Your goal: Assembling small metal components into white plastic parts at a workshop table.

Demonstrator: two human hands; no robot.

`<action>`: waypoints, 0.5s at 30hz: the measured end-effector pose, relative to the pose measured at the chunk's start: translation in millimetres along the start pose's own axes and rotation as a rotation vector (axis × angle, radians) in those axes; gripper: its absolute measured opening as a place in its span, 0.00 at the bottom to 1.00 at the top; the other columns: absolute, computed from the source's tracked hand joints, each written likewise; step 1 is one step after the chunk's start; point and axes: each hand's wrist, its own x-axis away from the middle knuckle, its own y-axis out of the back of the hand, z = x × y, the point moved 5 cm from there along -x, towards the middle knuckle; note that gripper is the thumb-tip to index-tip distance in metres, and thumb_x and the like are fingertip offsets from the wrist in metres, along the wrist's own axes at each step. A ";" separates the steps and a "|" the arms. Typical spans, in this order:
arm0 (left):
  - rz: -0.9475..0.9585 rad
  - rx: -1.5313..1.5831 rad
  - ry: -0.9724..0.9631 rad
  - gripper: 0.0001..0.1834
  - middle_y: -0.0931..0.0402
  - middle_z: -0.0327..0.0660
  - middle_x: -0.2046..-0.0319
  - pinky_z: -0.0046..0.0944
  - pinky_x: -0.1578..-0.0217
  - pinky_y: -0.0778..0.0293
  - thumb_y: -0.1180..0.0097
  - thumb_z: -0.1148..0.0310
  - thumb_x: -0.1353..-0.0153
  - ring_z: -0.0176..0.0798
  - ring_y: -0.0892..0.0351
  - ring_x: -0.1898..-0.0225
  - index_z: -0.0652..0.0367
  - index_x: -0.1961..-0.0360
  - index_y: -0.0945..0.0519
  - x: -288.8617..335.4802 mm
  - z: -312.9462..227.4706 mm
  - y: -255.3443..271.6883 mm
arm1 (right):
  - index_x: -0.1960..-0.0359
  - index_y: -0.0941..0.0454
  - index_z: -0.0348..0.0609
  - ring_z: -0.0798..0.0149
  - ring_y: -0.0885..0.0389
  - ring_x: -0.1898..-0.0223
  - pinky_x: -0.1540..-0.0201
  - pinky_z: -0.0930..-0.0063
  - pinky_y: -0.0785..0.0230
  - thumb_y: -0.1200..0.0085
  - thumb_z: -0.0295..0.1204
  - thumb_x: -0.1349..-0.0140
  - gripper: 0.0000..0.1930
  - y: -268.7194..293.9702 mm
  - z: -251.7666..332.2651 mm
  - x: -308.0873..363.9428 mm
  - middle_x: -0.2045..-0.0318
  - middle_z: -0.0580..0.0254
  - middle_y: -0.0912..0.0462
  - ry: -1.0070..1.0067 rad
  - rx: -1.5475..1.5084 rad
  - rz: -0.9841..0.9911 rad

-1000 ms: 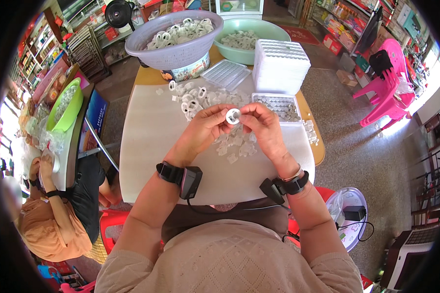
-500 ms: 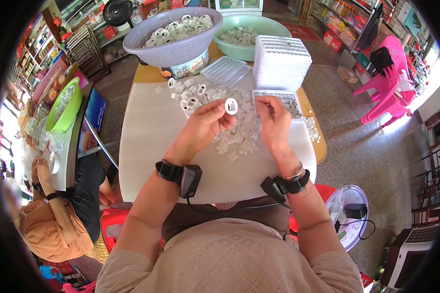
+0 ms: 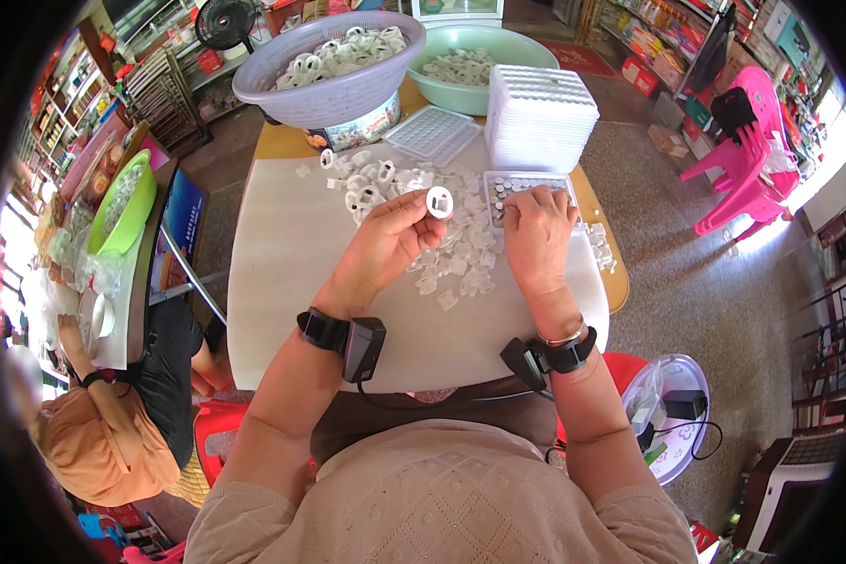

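My left hand [image 3: 385,242] pinches a small white plastic ring with a square hole [image 3: 439,201] and holds it up above the table. My right hand [image 3: 539,235] rests fingers-down on a clear grid tray [image 3: 526,186], fingertips among its cells; whether it holds a piece is hidden. A loose pile of small white plastic pieces [image 3: 414,202] lies on the pale table [image 3: 282,254] between and beyond my hands. Both wrists carry black strapped devices.
A lilac basket of white rings [image 3: 334,66] and a green basin of pieces [image 3: 484,61] stand at the far edge. A stack of clear trays [image 3: 540,117] is at the far right. Another person in orange [image 3: 85,442] sits at the left. Pink chairs [image 3: 752,150] stand at the right.
My hands have come apart. The right hand moved right and forward onto the grid tray. The left hand kept the white ring and lifted it slightly.
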 end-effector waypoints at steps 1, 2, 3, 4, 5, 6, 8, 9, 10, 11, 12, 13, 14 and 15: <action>0.006 -0.008 0.000 0.15 0.22 0.41 0.62 0.32 0.63 0.27 0.53 0.67 0.32 0.32 0.23 0.65 0.68 0.51 0.26 0.0 0.3 -0.3 | 0.70 0.19 0.45 0.55 0.29 0.60 0.55 0.58 0.42 0.43 0.25 0.49 0.05 1.5 -0.2 0.0 0.67 0.63 0.23 -0.009 -0.018 -0.033; 0.007 -0.007 0.001 0.15 0.22 0.41 0.62 0.32 0.63 0.27 0.53 0.67 0.32 0.32 0.23 0.65 0.68 0.51 0.26 -0.1 0.3 -1.4 | 0.71 0.19 0.45 0.55 0.29 0.60 0.55 0.58 0.42 0.43 0.25 0.49 0.04 3.1 -0.3 -0.1 0.67 0.63 0.23 -0.018 -0.037 -0.066; 0.006 -0.011 -0.001 0.15 0.22 0.41 0.62 0.32 0.63 0.27 0.53 0.67 0.32 0.32 0.23 0.65 0.67 0.51 0.26 0.3 -0.4 -3.0 | 0.71 0.19 0.45 0.55 0.29 0.60 0.55 0.58 0.42 0.43 0.25 0.49 0.04 2.9 0.7 -0.3 0.67 0.63 0.23 -0.019 -0.037 -0.066; 0.005 -0.015 -0.003 0.15 0.22 0.41 0.63 0.32 0.63 0.27 0.53 0.67 0.32 0.32 0.23 0.65 0.67 0.51 0.26 0.4 -0.7 -3.9 | 0.71 0.19 0.45 0.55 0.29 0.60 0.55 0.58 0.42 0.43 0.26 0.48 0.03 4.2 2.9 -0.7 0.67 0.63 0.23 0.000 -0.032 -0.088; 0.005 -0.015 -0.002 0.15 0.22 0.41 0.63 0.32 0.63 0.27 0.53 0.67 0.32 0.32 0.23 0.65 0.67 0.51 0.26 0.2 -0.3 -3.3 | 0.71 0.20 0.46 0.55 0.29 0.60 0.55 0.58 0.42 0.43 0.26 0.48 0.02 5.5 4.6 -0.8 0.67 0.63 0.23 0.019 -0.027 -0.111; 0.007 -0.017 -0.003 0.15 0.22 0.41 0.63 0.32 0.63 0.27 0.53 0.67 0.32 0.32 0.23 0.66 0.67 0.51 0.26 0.3 0.0 -2.1 | 0.71 0.20 0.46 0.55 0.29 0.60 0.55 0.58 0.42 0.43 0.26 0.48 0.02 5.4 5.2 -0.6 0.67 0.63 0.23 0.020 -0.028 -0.110; 0.008 -0.019 -0.004 0.16 0.22 0.40 0.63 0.32 0.63 0.27 0.53 0.67 0.32 0.32 0.23 0.66 0.67 0.50 0.26 1.1 -0.2 -1.7 | 0.71 0.19 0.46 0.55 0.28 0.60 0.55 0.58 0.42 0.43 0.27 0.46 0.02 2.6 7.2 -0.2 0.67 0.63 0.23 0.044 -0.061 -0.057; 0.009 -0.043 0.004 0.15 0.22 0.40 0.63 0.32 0.63 0.28 0.53 0.66 0.32 0.31 0.24 0.65 0.66 0.51 0.26 1.5 -0.5 -3.1 | 0.71 0.19 0.46 0.55 0.28 0.60 0.55 0.58 0.42 0.43 0.27 0.46 0.02 1.9 6.7 -0.1 0.67 0.63 0.23 0.043 -0.059 -0.057; 0.010 -0.067 0.012 0.15 0.23 0.40 0.63 0.31 0.63 0.30 0.53 0.66 0.32 0.30 0.26 0.65 0.66 0.52 0.26 2.0 -0.7 -4.2 | 0.72 0.19 0.46 0.55 0.28 0.61 0.55 0.58 0.42 0.43 0.27 0.46 0.02 0.0 5.0 0.1 0.68 0.63 0.22 0.024 -0.072 -0.049; 0.011 -0.066 0.012 0.15 0.23 0.40 0.63 0.31 0.63 0.30 0.53 0.66 0.32 0.30 0.26 0.65 0.66 0.52 0.26 2.4 -1.2 -5.0 | 0.72 0.19 0.46 0.55 0.28 0.61 0.55 0.57 0.42 0.44 0.27 0.45 0.02 -1.3 3.7 0.2 0.68 0.63 0.22 0.005 -0.086 -0.040; 0.007 -0.071 0.012 0.15 0.23 0.40 0.63 0.31 0.63 0.30 0.53 0.66 0.32 0.30 0.26 0.65 0.66 0.52 0.26 2.6 -1.5 -6.1 | 0.72 0.19 0.46 0.55 0.28 0.61 0.55 0.57 0.42 0.44 0.27 0.45 0.02 -0.8 3.6 0.0 0.68 0.63 0.22 0.004 -0.085 -0.041; 0.003 -0.075 0.012 0.15 0.23 0.39 0.64 0.31 0.63 0.30 0.53 0.66 0.32 0.30 0.26 0.65 0.66 0.52 0.26 2.5 -1.7 -6.8 | 0.72 0.19 0.46 0.55 0.28 0.62 0.55 0.58 0.42 0.44 0.27 0.45 0.02 0.0 3.7 -0.3 0.68 0.62 0.21 0.002 -0.082 -0.049; 0.004 -0.076 0.012 0.15 0.23 0.39 0.64 0.31 0.63 0.30 0.53 0.66 0.32 0.30 0.26 0.65 0.66 0.52 0.26 2.1 -1.5 -7.4 | 0.72 0.20 0.47 0.55 0.28 0.62 0.55 0.58 0.42 0.44 0.27 0.45 0.02 1.0 3.7 -0.5 0.68 0.62 0.21 0.000 -0.078 -0.056; -0.002 -0.070 0.013 0.15 0.23 0.39 0.64 0.31 0.63 0.30 0.53 0.66 0.32 0.31 0.26 0.66 0.66 0.52 0.26 1.9 -1.5 -6.3 | 0.72 0.20 0.47 0.55 0.28 0.62 0.55 0.58 0.42 0.44 0.27 0.45 0.02 1.2 4.4 -0.6 0.68 0.62 0.21 0.001 -0.079 -0.056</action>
